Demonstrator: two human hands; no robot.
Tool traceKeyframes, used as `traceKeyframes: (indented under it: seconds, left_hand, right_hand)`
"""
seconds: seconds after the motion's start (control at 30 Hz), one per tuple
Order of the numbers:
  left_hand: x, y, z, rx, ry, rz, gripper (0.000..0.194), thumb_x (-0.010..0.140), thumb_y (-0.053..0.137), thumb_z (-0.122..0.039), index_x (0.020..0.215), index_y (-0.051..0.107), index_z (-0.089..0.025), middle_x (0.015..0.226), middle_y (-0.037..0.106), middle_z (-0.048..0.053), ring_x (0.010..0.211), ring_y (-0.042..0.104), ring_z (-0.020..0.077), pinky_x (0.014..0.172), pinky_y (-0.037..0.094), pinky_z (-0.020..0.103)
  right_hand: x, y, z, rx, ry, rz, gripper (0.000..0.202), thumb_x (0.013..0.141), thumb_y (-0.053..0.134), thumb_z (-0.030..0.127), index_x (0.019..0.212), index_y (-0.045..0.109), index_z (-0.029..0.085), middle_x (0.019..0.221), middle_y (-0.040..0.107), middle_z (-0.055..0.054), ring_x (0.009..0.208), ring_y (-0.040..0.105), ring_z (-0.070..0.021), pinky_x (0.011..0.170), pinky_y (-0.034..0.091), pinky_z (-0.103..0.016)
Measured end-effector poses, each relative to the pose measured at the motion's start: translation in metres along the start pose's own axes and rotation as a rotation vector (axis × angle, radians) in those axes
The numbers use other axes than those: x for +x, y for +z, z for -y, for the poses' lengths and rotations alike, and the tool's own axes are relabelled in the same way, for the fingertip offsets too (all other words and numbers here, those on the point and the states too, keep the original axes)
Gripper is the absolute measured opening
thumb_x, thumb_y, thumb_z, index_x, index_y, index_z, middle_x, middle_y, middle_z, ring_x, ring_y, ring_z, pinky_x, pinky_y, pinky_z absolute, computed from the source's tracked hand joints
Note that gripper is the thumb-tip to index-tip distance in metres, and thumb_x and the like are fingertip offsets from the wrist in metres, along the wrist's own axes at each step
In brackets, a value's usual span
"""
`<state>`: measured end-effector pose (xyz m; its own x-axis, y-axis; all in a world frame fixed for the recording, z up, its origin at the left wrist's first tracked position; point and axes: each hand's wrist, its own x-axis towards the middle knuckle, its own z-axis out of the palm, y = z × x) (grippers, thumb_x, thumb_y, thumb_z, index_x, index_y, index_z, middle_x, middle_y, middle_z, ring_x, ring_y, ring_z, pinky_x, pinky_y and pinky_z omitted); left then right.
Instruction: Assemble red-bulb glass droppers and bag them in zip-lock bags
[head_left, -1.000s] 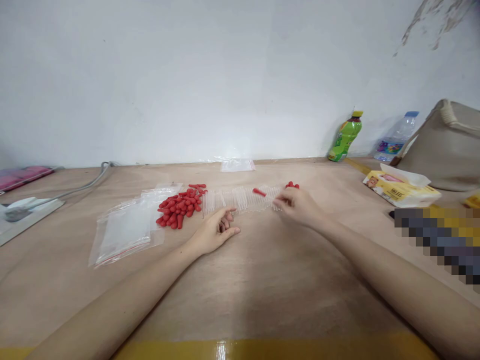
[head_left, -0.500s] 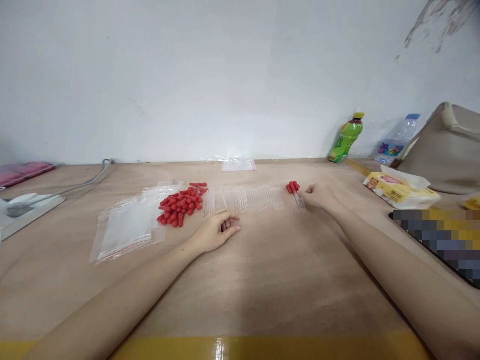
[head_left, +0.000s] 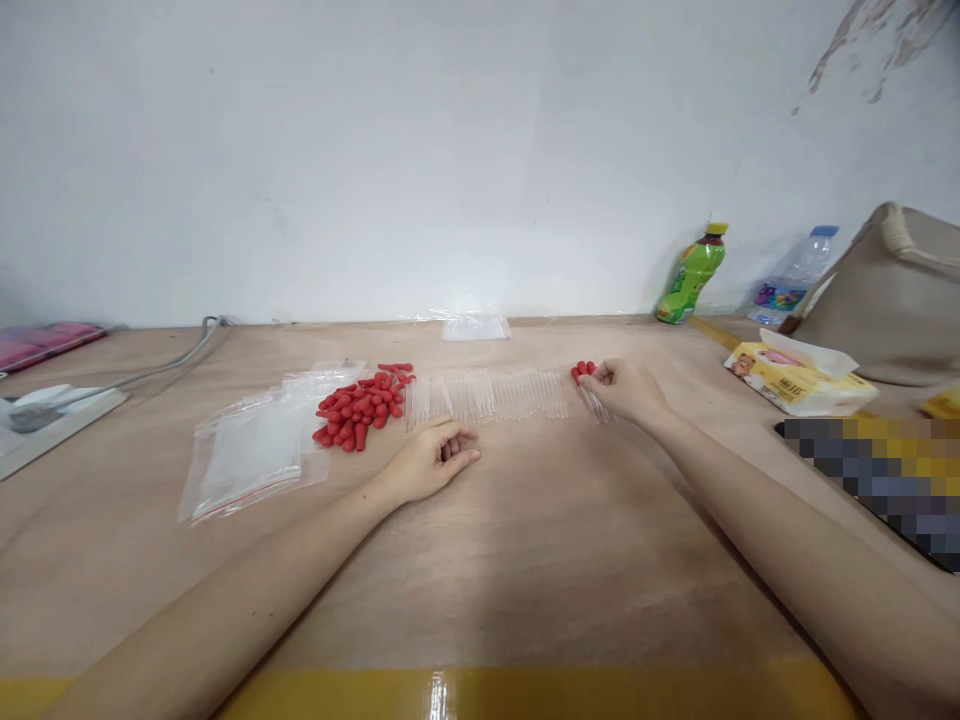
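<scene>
Since a second before, the right hand (head_left: pixel 626 388) had left the row of clear tubes (head_left: pixel 487 396) and rested toward the worktop's far edge, fingers curled on the red-capped droppers (head_left: pixel 587 382). Loosely curled, the left hand (head_left: pixel 435 455) lay near the red caps (head_left: pixel 361 406).

Your near half of the wooden table (head_left: pixel 525 560) is bare — either hand can sweep there freely. Ahead, a band blocks you: plastic zip bags (head_left: pixel 251 455) at left, the red rubber bulbs (head_left: pixel 361 408) beside them, then the row of clear pipette tubes (head_left: pixel 495 395). Your left hand (head_left: pixel 431 460) rests just short of the tubes; your right hand (head_left: pixel 626 390) sits at their right end. Far right is crowded — tissue pack (head_left: pixel 795 375), beige bag (head_left: pixel 892 300), green bottle (head_left: pixel 690 275).
</scene>
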<state>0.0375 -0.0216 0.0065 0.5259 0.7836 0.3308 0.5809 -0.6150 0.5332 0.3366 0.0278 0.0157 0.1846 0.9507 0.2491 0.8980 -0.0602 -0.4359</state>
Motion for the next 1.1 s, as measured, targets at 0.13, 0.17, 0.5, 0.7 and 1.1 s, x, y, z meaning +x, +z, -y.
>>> traceKeyframes:
  seconds: [0.13, 0.17, 0.5, 0.7, 1.1]
  left_hand:
    - [0.001, -0.001, 0.0, 0.003, 0.009, 0.002, 0.02, 0.079, 0.054, -0.03, 0.09, 0.061, -0.014, 0.074, 0.054, 0.003, 0.062, 0.052, 0.0111, 0.057, 0.046, 0.024]
    - [0.001, 0.0, 0.0, 0.004, 0.012, 0.002, 0.02, 0.079, 0.054, -0.029, 0.091, 0.061, -0.014, 0.074, 0.053, 0.003, 0.062, 0.052, 0.0111, 0.057, 0.046, 0.024]
    - [0.001, -0.008, 0.009, 0.347, 0.071, -0.318, 0.016, 0.082, 0.05, -0.028, 0.08, 0.062, -0.017, 0.078, 0.06, 0.005, 0.075, 0.052, 0.018, 0.072, 0.041, 0.033]
    - [0.009, -0.051, 0.033, 0.792, -0.215, -0.469, 0.018, 0.078, 0.051, -0.033, 0.077, 0.062, -0.02, 0.086, 0.058, 0.008, 0.089, 0.047, 0.0278, 0.075, 0.034, 0.04]
    - [0.016, -0.05, 0.06, 0.885, -0.255, -0.293, 0.026, 0.08, 0.043, -0.034, 0.084, 0.065, -0.019, 0.095, 0.061, 0.01, 0.089, 0.05, 0.0286, 0.078, 0.028, 0.043]
  right_hand:
    - [-0.002, 0.011, 0.023, -0.092, -0.043, 0.144, 0.025, 0.07, 0.052, 0.04, 0.063, 0.061, 0.018, 0.069, 0.062, -0.006, 0.066, 0.056, -0.017, 0.052, 0.035, -0.024]
    - [0.0, 0.012, 0.027, -0.119, -0.025, 0.179, 0.024, 0.07, 0.053, 0.04, 0.064, 0.062, 0.018, 0.07, 0.062, -0.007, 0.066, 0.056, -0.0177, 0.053, 0.036, -0.025]
    - [0.024, 0.013, 0.035, -0.172, 0.05, 0.369, 0.02, 0.07, 0.051, 0.031, 0.067, 0.064, 0.016, 0.052, 0.058, -0.007, 0.05, 0.056, -0.0165, 0.05, 0.038, -0.025]
    - [0.002, 0.005, 0.046, -0.199, -0.043, 0.23, 0.024, 0.078, 0.043, 0.029, 0.068, 0.059, 0.015, 0.072, 0.063, -0.012, 0.066, 0.058, -0.0198, 0.057, 0.038, -0.026]
    - [-0.069, 0.034, 0.045, 0.034, -0.804, -0.047, 0.018, 0.089, 0.036, 0.022, 0.091, 0.053, 0.016, 0.087, 0.062, -0.007, 0.083, 0.054, -0.0194, 0.076, 0.036, -0.033]
